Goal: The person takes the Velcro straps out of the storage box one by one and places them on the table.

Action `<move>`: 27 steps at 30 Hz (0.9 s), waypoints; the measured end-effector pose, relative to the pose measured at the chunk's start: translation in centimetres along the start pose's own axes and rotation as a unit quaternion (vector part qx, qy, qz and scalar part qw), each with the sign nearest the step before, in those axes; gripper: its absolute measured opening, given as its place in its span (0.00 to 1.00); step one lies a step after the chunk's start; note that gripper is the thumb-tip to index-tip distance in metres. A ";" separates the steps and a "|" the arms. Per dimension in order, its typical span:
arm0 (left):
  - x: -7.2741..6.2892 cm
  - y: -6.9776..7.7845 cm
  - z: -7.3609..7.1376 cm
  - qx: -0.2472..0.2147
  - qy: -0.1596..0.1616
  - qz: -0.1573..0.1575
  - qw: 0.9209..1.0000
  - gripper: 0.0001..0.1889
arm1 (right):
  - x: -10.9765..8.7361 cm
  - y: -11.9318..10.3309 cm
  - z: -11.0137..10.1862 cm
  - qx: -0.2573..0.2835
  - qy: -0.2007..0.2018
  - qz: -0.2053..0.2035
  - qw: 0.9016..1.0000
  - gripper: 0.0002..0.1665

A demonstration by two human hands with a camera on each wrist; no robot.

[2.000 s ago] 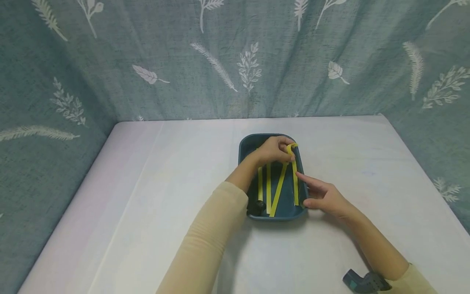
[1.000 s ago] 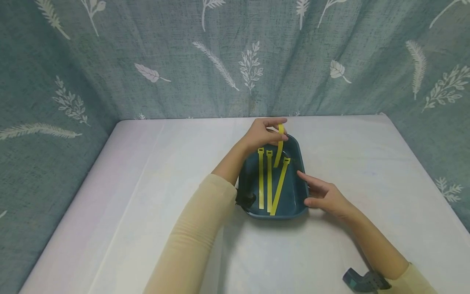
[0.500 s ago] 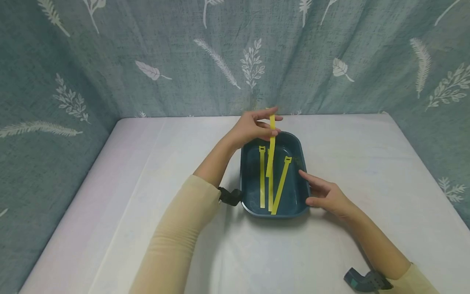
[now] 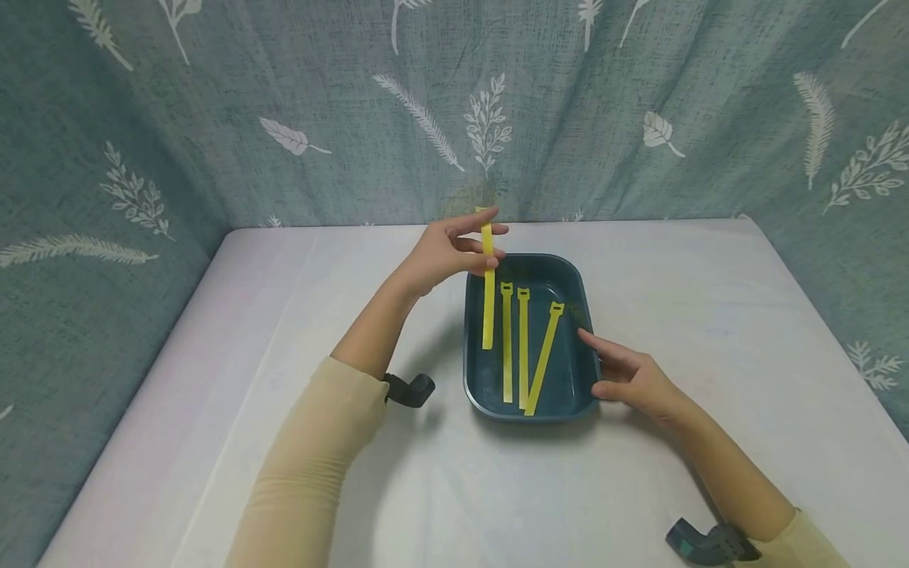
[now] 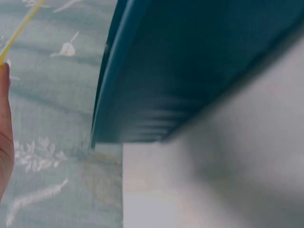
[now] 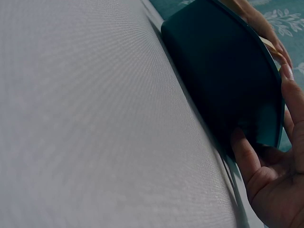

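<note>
My left hand (image 4: 447,251) pinches a yellow cable strap (image 4: 488,315) with a slotted head; it hangs down over the left side of a dark blue tray (image 4: 575,363). In the left wrist view, part of that hand (image 5: 4,133) and the strap (image 5: 19,31) show at the left edge. Inside the tray lie three more yellow straps: the left one (image 4: 507,347), the middle one (image 4: 523,351) and a slanted one (image 4: 544,359). My right hand (image 4: 635,383) holds the tray's right side, one fingertip at the rim and another on the outer wall (image 6: 213,76).
The tray stands on a white-covered table (image 4: 284,442). A teal leaf-patterned curtain (image 4: 319,118) rises along the back and sides. Dark wrist cameras stick out from the left wrist (image 4: 412,390) and right wrist (image 4: 699,544).
My left hand has lifted the yellow strap from the tray's right side and carried it leftward, past the other straps, to the left side. The right hand stays at the tray.
</note>
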State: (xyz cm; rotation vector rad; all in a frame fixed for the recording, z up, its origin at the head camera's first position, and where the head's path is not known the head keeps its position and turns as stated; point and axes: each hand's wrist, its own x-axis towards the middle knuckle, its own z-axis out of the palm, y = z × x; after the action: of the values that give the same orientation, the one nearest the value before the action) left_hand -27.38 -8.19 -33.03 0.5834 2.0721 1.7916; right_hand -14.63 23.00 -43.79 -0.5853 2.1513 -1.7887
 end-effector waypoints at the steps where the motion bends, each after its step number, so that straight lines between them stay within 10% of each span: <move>1: -0.3 -0.1 -0.2 0.005 0.003 0.003 1.000 0.38 | 0.0 0.0 0.0 0.000 0.000 0.001 1.000 0.42; 17: -4.6 -3.1 -4.8 0.010 -0.016 0.016 1.000 0.43 | -0.1 0.0 0.1 -0.016 0.002 -0.001 1.000 0.42; 27: -5.0 -7.0 -5.1 0.007 -0.011 -0.016 1.000 0.43 | -0.1 0.1 0.1 -0.012 -0.001 -0.006 1.000 0.42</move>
State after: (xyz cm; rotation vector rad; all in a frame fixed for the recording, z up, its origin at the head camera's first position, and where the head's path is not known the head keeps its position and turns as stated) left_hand -26.32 -15.94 -39.25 0.5682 2.0694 1.7455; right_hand -14.53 22.98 -43.88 -0.6065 2.1756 -1.7709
